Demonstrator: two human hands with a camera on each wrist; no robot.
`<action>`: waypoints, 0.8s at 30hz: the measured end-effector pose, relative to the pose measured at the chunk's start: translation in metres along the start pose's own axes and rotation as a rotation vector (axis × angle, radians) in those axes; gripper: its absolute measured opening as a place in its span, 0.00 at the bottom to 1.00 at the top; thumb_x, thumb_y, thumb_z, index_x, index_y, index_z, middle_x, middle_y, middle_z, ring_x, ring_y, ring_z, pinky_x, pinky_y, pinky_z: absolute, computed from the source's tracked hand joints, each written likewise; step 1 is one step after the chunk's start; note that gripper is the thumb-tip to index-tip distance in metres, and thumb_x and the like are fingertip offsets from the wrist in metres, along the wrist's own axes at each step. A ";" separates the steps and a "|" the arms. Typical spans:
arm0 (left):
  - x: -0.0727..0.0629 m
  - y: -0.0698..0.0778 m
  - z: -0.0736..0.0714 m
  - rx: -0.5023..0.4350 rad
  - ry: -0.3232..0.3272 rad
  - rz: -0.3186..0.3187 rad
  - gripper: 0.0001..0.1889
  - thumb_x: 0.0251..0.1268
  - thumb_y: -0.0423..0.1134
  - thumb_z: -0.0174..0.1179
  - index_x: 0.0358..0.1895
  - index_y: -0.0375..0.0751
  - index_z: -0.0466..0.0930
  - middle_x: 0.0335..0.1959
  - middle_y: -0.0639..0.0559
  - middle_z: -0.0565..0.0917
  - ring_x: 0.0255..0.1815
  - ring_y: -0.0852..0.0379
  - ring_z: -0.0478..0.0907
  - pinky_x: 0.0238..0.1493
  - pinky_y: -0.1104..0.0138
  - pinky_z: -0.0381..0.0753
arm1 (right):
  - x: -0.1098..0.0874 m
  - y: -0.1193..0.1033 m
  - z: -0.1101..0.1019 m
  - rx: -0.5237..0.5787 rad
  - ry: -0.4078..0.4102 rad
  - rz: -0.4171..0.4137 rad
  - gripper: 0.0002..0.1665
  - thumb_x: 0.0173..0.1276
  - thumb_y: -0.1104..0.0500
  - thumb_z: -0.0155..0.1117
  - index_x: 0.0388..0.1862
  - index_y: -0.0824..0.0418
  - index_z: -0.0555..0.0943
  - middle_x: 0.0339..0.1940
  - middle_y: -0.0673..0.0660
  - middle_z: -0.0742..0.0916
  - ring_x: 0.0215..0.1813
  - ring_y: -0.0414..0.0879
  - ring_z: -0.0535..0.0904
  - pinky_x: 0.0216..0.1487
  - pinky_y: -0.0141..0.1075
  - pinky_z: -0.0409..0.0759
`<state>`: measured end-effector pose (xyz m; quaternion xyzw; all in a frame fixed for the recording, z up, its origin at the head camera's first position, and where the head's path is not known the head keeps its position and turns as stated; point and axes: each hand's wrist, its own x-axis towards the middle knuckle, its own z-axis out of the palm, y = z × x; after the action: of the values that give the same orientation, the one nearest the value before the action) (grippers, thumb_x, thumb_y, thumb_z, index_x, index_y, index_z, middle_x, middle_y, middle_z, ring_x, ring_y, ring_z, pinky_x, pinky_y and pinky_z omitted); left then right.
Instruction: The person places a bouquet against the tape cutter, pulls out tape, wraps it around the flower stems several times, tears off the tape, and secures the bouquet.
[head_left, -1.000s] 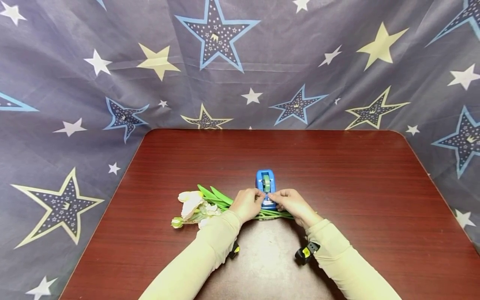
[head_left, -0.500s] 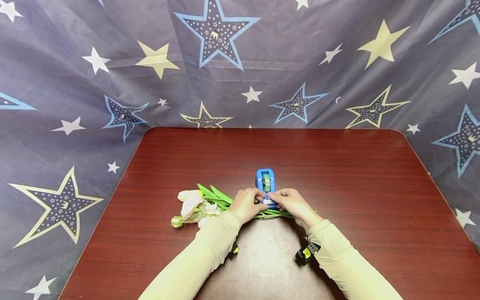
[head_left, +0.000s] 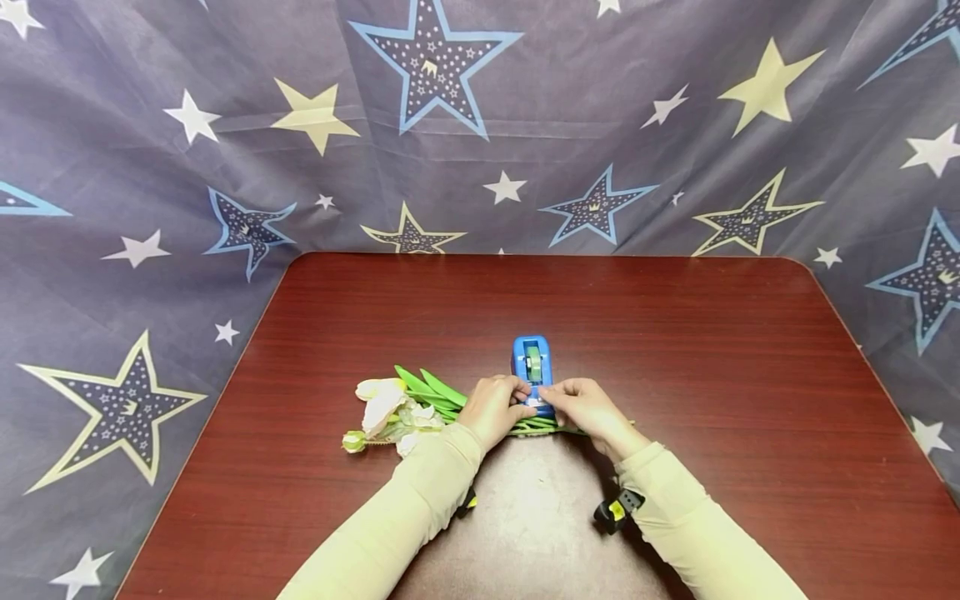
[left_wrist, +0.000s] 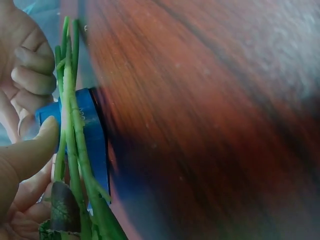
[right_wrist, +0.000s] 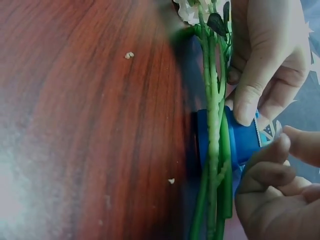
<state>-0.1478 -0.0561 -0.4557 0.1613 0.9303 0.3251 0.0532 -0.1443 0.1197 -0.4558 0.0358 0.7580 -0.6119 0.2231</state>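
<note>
A blue tape dispenser (head_left: 531,367) with a green roll of tape stands mid-table. My left hand (head_left: 493,408) grips its front end, the thumb (right_wrist: 245,107) pressed on the blue body near the toothed cutter edge. At that edge, my right hand (head_left: 594,412) pinches the clear end of the tape (right_wrist: 278,129) between thumb and forefinger, its other fingers curled. A bunch of artificial flowers lies along the near side of the dispenser. Its green stems (right_wrist: 213,130) pass in front of the dispenser, and the pale blooms (head_left: 384,412) lie to the left, partly behind my left sleeve.
The reddish-brown wooden table (head_left: 675,325) bears a few small pale crumbs (right_wrist: 129,55). A starry grey cloth (head_left: 480,167) hangs behind and beside it. Black straps with a wrist camera (head_left: 617,510) sit below each forearm.
My left thumb has come down the dispenser's front, away from the forefinger. The right hand has stayed nearly in place, and the flowers and dispenser have not moved.
</note>
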 end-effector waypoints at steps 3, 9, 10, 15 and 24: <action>0.000 0.000 0.001 0.011 -0.001 0.002 0.12 0.59 0.39 0.71 0.43 0.38 0.86 0.37 0.47 0.88 0.41 0.53 0.85 0.46 0.65 0.82 | -0.002 0.002 0.000 -0.009 -0.003 -0.013 0.21 0.74 0.56 0.59 0.47 0.77 0.81 0.12 0.47 0.76 0.17 0.36 0.67 0.22 0.28 0.67; -0.001 -0.001 0.002 0.048 0.005 0.012 0.12 0.58 0.41 0.71 0.43 0.39 0.86 0.37 0.49 0.88 0.41 0.53 0.85 0.46 0.65 0.81 | -0.011 0.004 0.000 0.037 -0.018 -0.016 0.20 0.74 0.58 0.58 0.48 0.78 0.79 0.12 0.47 0.78 0.16 0.35 0.70 0.20 0.26 0.69; -0.001 -0.001 0.002 0.051 0.005 0.012 0.12 0.58 0.41 0.71 0.43 0.39 0.86 0.37 0.49 0.88 0.41 0.53 0.85 0.46 0.65 0.81 | -0.012 0.004 0.001 0.046 -0.015 -0.010 0.19 0.74 0.59 0.58 0.47 0.78 0.79 0.12 0.47 0.78 0.16 0.35 0.70 0.20 0.26 0.69; -0.001 -0.001 0.002 0.083 0.011 0.014 0.12 0.58 0.42 0.71 0.42 0.40 0.86 0.36 0.50 0.88 0.40 0.54 0.85 0.46 0.64 0.81 | -0.019 0.008 0.003 0.078 -0.019 0.018 0.19 0.74 0.60 0.57 0.48 0.78 0.79 0.12 0.47 0.78 0.15 0.35 0.70 0.19 0.25 0.69; -0.001 0.001 0.002 0.146 0.032 0.007 0.11 0.56 0.44 0.72 0.38 0.43 0.86 0.33 0.53 0.87 0.37 0.56 0.84 0.42 0.65 0.80 | -0.034 0.014 0.006 0.123 -0.022 0.027 0.18 0.74 0.60 0.57 0.45 0.78 0.77 0.14 0.48 0.78 0.16 0.35 0.72 0.20 0.26 0.72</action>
<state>-0.1466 -0.0544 -0.4566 0.1626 0.9517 0.2594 0.0252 -0.1072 0.1256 -0.4567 0.0531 0.7159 -0.6546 0.2368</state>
